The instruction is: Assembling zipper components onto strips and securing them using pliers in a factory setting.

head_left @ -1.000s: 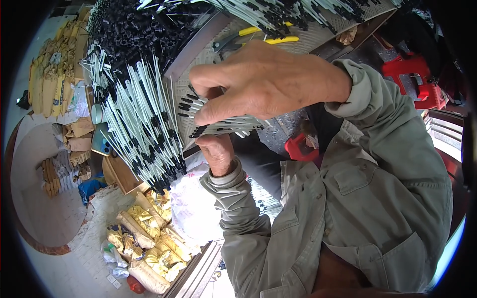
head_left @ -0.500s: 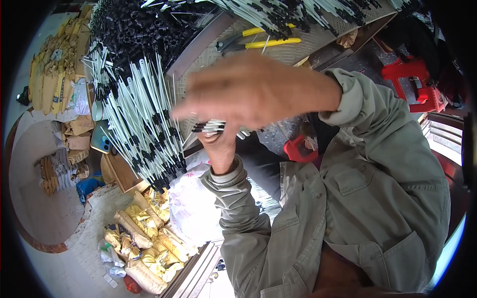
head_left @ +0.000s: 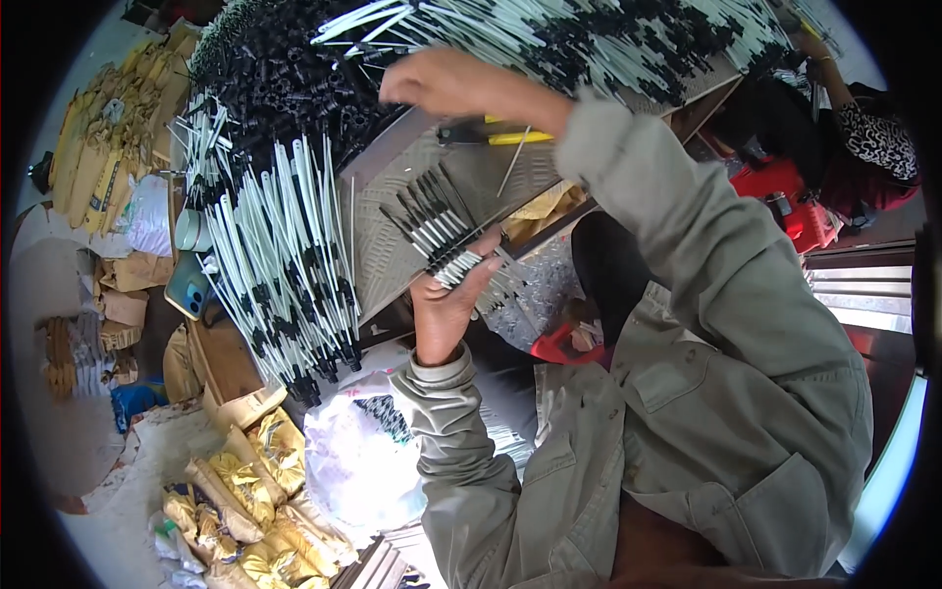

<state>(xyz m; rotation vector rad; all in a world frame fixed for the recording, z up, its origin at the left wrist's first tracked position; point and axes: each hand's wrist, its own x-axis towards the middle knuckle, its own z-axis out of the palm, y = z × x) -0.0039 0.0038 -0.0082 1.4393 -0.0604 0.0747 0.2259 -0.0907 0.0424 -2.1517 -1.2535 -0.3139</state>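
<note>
My left hand point(head_left: 446, 302) is closed around a bundle of thin white rods point(head_left: 456, 260), fanned out, with black ends pointing up and away. Over the edge of a heap of small black plastic parts point(head_left: 285, 88) is my right hand point(head_left: 442, 83). Its fingers are curled and smeared by motion, so whether they hold anything is unclear. Left of my left hand, a large stack of pale rods with black fittings point(head_left: 285, 265) lies fanned out. More such rods point(head_left: 589, 49) are piled along the far side of the table.
Yellow-handled pliers point(head_left: 520, 137) lie on the textured tabletop point(head_left: 383, 216), partly behind my right arm. A phone point(head_left: 188, 285) rests at the left edge. Yellow-wrapped packages point(head_left: 245, 491) and a white plastic bag point(head_left: 353, 461) are nearer. Another person's arm point(head_left: 834, 83) and a red stool point(head_left: 785, 201) are at right.
My right hand has moved up and away from the bundle to the black heap. The bundle in my left hand now shows uncovered, its black ends fanned upward. The view has shifted slightly.
</note>
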